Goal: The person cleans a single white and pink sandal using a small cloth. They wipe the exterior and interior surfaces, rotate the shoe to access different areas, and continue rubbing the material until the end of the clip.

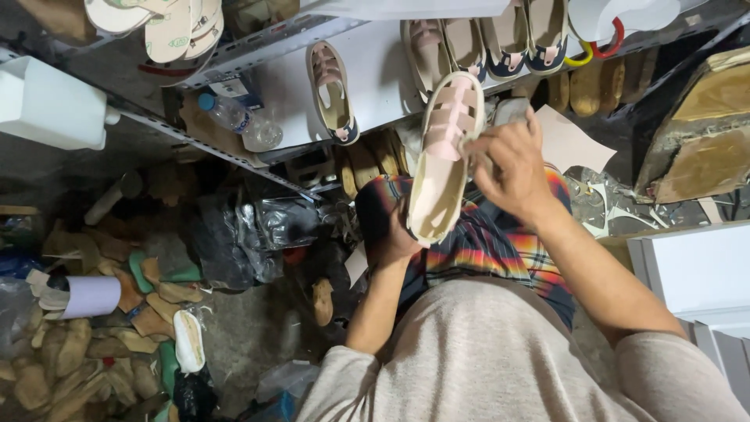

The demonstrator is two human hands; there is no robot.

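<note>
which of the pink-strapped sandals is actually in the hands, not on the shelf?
The pink-strapped sandal over the plaid lap: left hand holds its heel end, right hand works at its straps. The similar sandal and the row of shoes lie untouched on the shelf.

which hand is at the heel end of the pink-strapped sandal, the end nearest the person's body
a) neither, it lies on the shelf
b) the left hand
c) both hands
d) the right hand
b: the left hand grips the sandal at its lower heel end, over the plaid lap, while the right hand works higher up at the side by the pink straps.
</note>
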